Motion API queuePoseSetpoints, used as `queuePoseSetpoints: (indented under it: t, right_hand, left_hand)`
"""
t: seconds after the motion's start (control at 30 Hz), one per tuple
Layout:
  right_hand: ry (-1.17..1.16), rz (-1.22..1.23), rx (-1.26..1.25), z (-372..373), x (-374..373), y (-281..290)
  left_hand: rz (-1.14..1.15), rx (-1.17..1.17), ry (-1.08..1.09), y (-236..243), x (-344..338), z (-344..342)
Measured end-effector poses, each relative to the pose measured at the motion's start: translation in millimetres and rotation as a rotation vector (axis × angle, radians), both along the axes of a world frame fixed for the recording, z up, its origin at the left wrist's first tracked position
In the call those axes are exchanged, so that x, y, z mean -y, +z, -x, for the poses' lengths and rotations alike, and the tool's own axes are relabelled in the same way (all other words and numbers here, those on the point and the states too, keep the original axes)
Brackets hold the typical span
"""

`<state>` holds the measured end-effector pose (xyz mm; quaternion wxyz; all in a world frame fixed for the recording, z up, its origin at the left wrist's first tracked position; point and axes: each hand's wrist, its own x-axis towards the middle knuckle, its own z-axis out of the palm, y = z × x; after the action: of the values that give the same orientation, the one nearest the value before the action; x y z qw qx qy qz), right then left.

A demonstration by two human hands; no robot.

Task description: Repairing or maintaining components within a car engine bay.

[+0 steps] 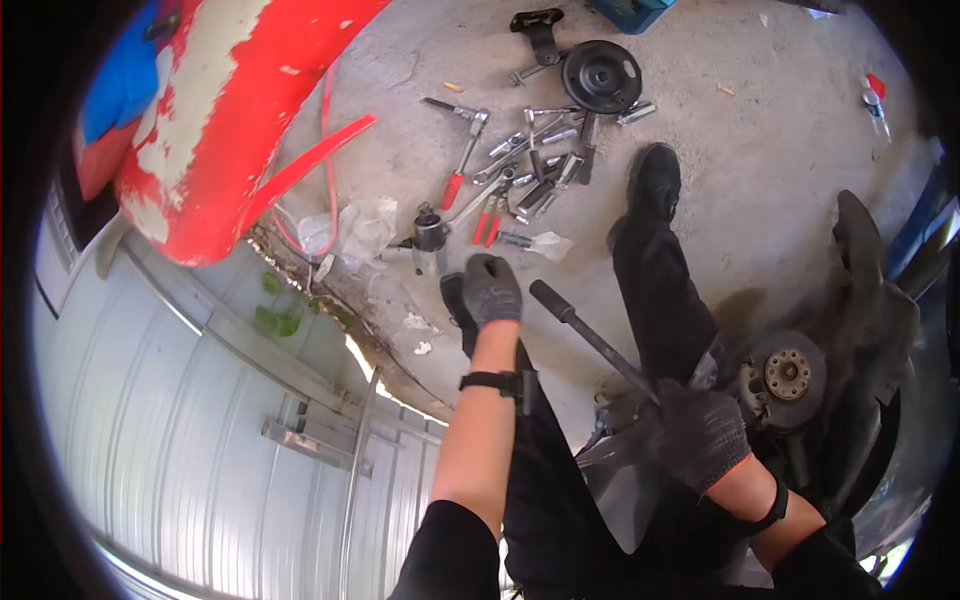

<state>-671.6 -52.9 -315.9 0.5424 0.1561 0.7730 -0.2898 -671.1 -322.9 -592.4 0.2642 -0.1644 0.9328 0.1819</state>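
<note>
My right hand (700, 437), in a dark grey glove, is closed around the lower end of a long dark bar (606, 347). The bar slants up to the left and ends in a thicker grip. The hand hides its other end. To the right of that hand is a brake disc (788, 374) with a round bolted hub. My left hand (493, 290), gloved too, is curled into a fist above my left shoe. Its fingers hide whatever they hold, if anything. Just beyond it, a stubby impact wrench (430, 243) stands on the concrete.
Ratchets, sockets and red-handled pliers (487, 221) lie in a loose pile ahead. Behind them are a round black mount (601, 76) and a blue case (633, 12). A scraped red panel (215, 130) fills the upper left; a corrugated metal wall (160, 400) stands left. A bottle (877, 112) lies far right.
</note>
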Motion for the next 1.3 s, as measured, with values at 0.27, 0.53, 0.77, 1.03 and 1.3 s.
queuePoseSetpoints:
  t: [0.27,0.53,0.77,1.03,1.3]
  right_hand:
    - [-0.183,0.01,0.086,13.8,-13.3,-14.6]
    - [-0.43,-0.031,0.05,2.4,-14.3,-16.8]
    - [-0.564,0.005,0.108,-0.5,-16.6,-29.1]
    - [-0.559,0.006,0.163,-8.7,-13.4,-34.3]
    - [-0.561,0.01,0.146,-9.3,-7.4,-43.7]
  left_hand:
    - [0.157,-0.223,-0.434,-89.1,-40.0,162.4]
    - [0.188,0.026,-0.54,-136.6,-33.5,183.0]
    - [0.14,0.096,-0.455,-144.6,-38.8,182.7]
    - [0.168,0.07,-0.493,-148.3,-30.4,179.9]
    - [0.016,0.053,-0.586,-134.4,-13.6,185.1]
